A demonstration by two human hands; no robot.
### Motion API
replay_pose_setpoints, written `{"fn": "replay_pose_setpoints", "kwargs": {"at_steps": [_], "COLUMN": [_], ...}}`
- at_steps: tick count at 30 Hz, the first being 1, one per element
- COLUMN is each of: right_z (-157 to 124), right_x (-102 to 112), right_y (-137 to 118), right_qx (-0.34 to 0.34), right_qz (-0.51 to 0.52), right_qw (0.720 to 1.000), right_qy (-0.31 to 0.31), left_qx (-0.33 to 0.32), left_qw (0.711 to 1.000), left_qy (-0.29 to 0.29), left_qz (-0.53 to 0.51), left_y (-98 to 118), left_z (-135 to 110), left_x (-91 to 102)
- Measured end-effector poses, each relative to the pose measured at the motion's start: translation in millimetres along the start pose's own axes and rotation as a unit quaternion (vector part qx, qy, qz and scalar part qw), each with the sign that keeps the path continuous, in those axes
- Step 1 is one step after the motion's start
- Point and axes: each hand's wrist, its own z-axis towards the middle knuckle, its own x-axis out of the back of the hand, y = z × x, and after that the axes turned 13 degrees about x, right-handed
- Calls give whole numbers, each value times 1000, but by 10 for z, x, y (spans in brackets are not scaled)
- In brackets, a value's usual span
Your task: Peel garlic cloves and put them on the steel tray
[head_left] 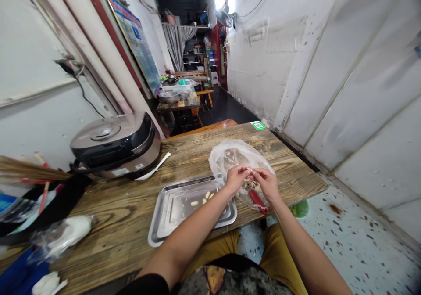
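Both my hands meet over an open clear plastic bag [240,148] on the wooden table. My left hand [236,180] pinches a small pale garlic clove [249,170] with its fingertips. From the other side, the fingers of my right hand [266,184] close on the same clove. Bits of garlic and skin [251,184] lie in the bag beneath them. A red-handled tool [258,202] rests at the bag's near side, its working end hidden. Left of the bag, partly under my left forearm, is a metal tray [164,198] with several peeled garlic cloves [194,203].
A rice cooker [115,143] stands at the table's back left, with a white rice paddle [154,167] beside it. Plastic-wrapped white stuff [70,233] lies at the left. A green-edged code sticker [258,125] marks the far right corner. Beyond stands another loaded table [179,106].
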Motion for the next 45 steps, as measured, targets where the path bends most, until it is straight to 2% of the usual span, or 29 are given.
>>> {"fn": "replay_pose_setpoints", "kwargs": {"at_steps": [2,3,6,8,9,11,17,22,30,32,34,36,38,40,45], "right_z": [15,27,66,78,78,67,43,107,159,155,145,131,118,110,109], "right_x": [40,61,108,114,108,84,24,54,162,166,150,125,104,95,95], "right_y": [-44,-75,-179,-222,-231,-227,-204,-169,50,80,89,83,74,71,80], "right_qx": [61,103,217,251,259,266,253,215,74,48,34,8,-23,-42,-88], "right_qz": [-104,-170,-343,-404,-421,-438,-398,-385,-472,-420,-288,-132,-35,-1,64], "right_qw": [992,979,905,860,846,837,873,894,876,904,954,987,994,994,993], "right_qy": [-25,-43,-131,-184,-197,-193,-127,-78,-66,-68,-78,-90,-98,-102,-47], "left_qx": [5,11,38,52,57,65,59,46,-8,-38,-62,-77,-88,-89,-24], "left_qw": [1000,1000,998,996,995,994,995,998,998,992,984,979,977,979,999], "left_qy": [6,6,6,-3,-9,-18,-25,-25,14,34,48,49,43,37,9], "left_qz": [-3,-11,-48,-72,-80,-88,-75,-42,64,116,159,182,190,178,38], "left_y": [-16,-25,-53,-62,-64,-62,-78,-120,-184,-189,-191,-198,-212,-225,-197], "left_z": [-2,-4,-14,-20,-21,-18,19,41,87,95,97,94,89,81,46], "left_x": [0,2,3,0,-1,-6,-3,33,100,121,136,143,143,136,102]}}
